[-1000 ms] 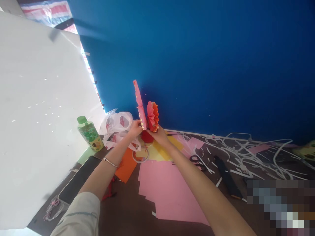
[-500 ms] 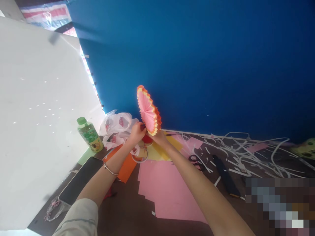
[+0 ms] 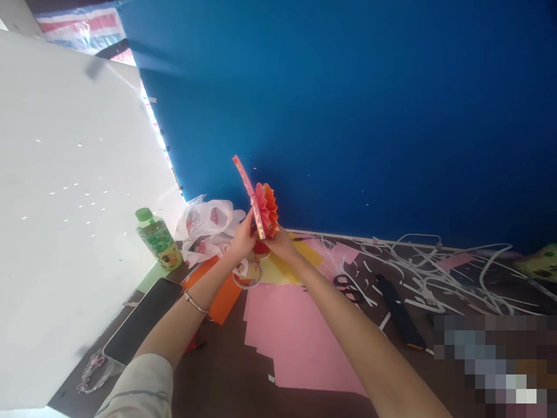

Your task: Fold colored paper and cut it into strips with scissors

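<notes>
Between my two hands stands a pleated paper fan [image 3: 265,209], pink with orange and yellow zigzag edges. It is turned nearly edge-on, one thin side pointing up and left. My left hand [image 3: 244,237] is closed on its lower left side, the fingers partly hidden. From the right, my right hand [image 3: 282,241] grips the base of the fan, its fingertips mostly behind the paper. Just under the hands are something red [image 3: 261,248] and a clear roll of tape [image 3: 247,274], lying over yellow paper [image 3: 278,270].
Pink sheets [image 3: 304,337] lie in front, orange paper [image 3: 226,296] to their left. A phone [image 3: 143,319], a green-capped bottle [image 3: 159,239] and plastic bags [image 3: 211,217] stand left. Scissors [image 3: 347,288], a dark cutter [image 3: 400,313], paper strips and white cables [image 3: 404,270] lie right. A blue wall rises behind.
The fan has swung from showing its broad pink face to almost edge-on, partly folded in. My left hand has shifted slightly up against it. My right hand has stayed near its base.
</notes>
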`<state>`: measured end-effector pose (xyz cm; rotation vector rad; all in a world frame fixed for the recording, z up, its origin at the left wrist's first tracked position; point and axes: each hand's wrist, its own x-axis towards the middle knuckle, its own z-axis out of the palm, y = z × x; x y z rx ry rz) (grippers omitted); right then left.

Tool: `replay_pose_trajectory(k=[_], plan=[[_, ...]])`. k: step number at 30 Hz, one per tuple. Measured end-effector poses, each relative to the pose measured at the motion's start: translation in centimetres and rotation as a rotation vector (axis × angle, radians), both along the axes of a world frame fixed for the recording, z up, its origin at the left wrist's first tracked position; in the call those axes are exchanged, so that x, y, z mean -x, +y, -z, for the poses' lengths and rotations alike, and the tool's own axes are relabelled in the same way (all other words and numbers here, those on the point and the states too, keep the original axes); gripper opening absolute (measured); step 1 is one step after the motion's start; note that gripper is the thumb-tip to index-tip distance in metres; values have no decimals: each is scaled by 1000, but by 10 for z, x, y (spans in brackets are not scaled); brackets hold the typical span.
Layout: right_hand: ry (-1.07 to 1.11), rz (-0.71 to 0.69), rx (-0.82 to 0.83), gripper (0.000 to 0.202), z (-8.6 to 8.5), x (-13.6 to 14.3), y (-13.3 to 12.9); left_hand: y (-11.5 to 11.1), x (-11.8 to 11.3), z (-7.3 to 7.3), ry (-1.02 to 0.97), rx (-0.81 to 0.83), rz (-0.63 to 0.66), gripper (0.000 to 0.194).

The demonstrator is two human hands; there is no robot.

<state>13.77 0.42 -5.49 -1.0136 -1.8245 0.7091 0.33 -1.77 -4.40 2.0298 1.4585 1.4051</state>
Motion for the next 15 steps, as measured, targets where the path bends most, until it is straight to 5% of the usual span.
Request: replay_pose_trajectory(k=[9, 15], plan=[[0, -4, -10, 35, 5, 4, 3, 16, 4, 23, 59, 84, -103, 23], [47, 35, -23, 37, 4, 15, 5, 10, 5, 19, 65, 82, -66, 23]])
